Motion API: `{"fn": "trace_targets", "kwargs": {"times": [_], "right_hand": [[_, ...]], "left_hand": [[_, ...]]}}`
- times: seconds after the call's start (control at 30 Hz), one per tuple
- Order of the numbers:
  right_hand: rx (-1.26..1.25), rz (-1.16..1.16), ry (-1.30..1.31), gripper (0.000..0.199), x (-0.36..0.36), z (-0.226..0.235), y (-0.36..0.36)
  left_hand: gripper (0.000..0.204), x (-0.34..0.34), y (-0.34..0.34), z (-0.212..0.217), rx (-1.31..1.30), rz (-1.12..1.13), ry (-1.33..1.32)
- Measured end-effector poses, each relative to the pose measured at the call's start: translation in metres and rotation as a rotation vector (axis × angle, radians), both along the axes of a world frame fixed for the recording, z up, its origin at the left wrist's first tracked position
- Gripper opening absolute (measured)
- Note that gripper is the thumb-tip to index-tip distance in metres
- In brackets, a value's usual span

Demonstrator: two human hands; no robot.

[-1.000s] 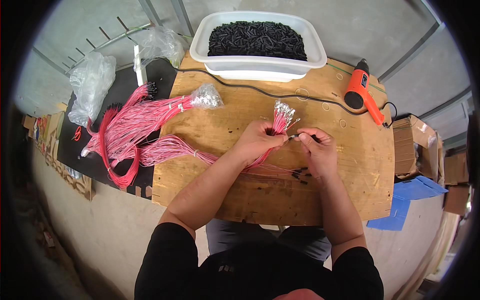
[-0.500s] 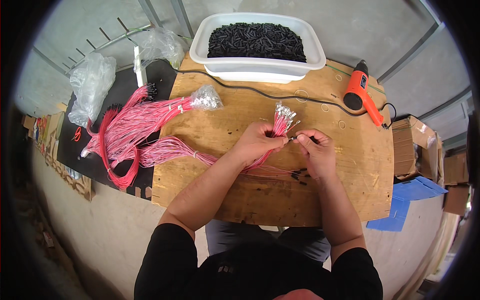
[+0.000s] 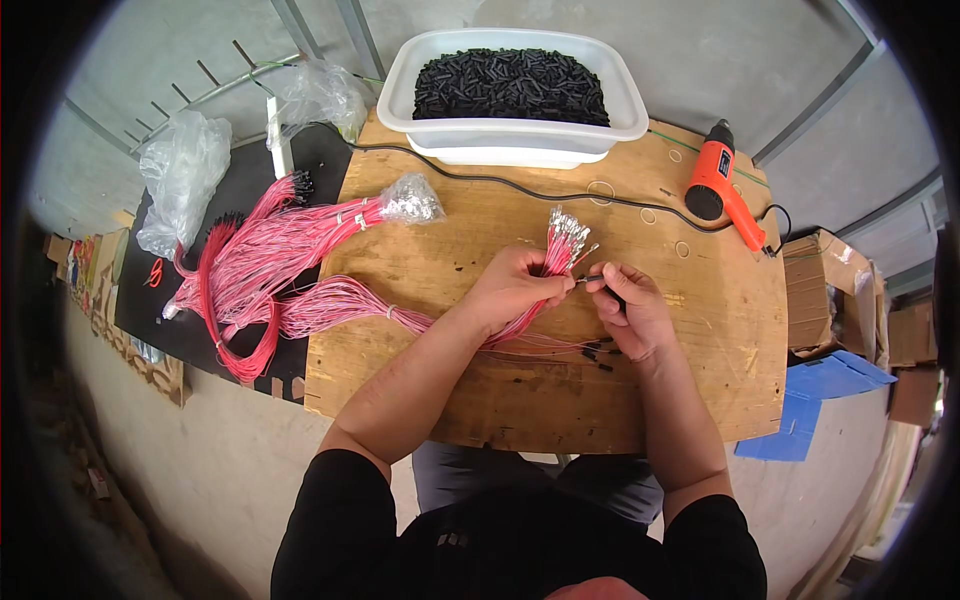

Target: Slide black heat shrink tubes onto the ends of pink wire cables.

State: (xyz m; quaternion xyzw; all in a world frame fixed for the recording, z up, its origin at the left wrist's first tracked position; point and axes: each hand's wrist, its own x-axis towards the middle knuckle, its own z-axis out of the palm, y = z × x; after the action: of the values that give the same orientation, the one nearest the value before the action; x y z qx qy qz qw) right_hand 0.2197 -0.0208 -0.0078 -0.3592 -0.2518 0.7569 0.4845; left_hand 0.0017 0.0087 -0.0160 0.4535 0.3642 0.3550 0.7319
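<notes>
Left hand (image 3: 515, 285) closed round a bundle of pink wires (image 3: 558, 262), metal ends (image 3: 570, 228) standing just beyond its grip. Right hand (image 3: 634, 305) close beside, pinching a slim black piece (image 3: 613, 297). Past both hands, white tub (image 3: 510, 126); orange heat gun (image 3: 714, 180) beyond the right hand, rightward.

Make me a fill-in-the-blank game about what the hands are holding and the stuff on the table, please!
1. The bundle of pink wires is held in the person's ____ hand.
2. The other hand pinches a small piece whose colour is ____.
3. The tub full of little black pieces is coloured ____.
4. In the picture, the orange heat gun lies to the ____ of the tub.

Missing words: left; black; white; right.
</notes>
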Motion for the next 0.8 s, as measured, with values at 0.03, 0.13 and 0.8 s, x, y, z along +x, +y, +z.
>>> {"fn": "trace_targets", "kwargs": {"times": [0.03,0.13,0.8], "right_hand": [[0.0,0.005,0.004,0.021,-0.0003,-0.0006,-0.0001],[0.023,0.003,-0.018,0.02,-0.0017,-0.0018,-0.0005],[0.038,0.02,-0.062,0.015,-0.0065,0.0021,-0.0042]], "left_hand": [[0.015,-0.0002,0.0002,-0.0008,0.0,0.0,0.0],[0.016,-0.001,0.0009,-0.0023,0.015,-0.01,-0.004],[0.015,-0.0004,-0.0011,0.0014,0.051,-0.035,0.007]]}}
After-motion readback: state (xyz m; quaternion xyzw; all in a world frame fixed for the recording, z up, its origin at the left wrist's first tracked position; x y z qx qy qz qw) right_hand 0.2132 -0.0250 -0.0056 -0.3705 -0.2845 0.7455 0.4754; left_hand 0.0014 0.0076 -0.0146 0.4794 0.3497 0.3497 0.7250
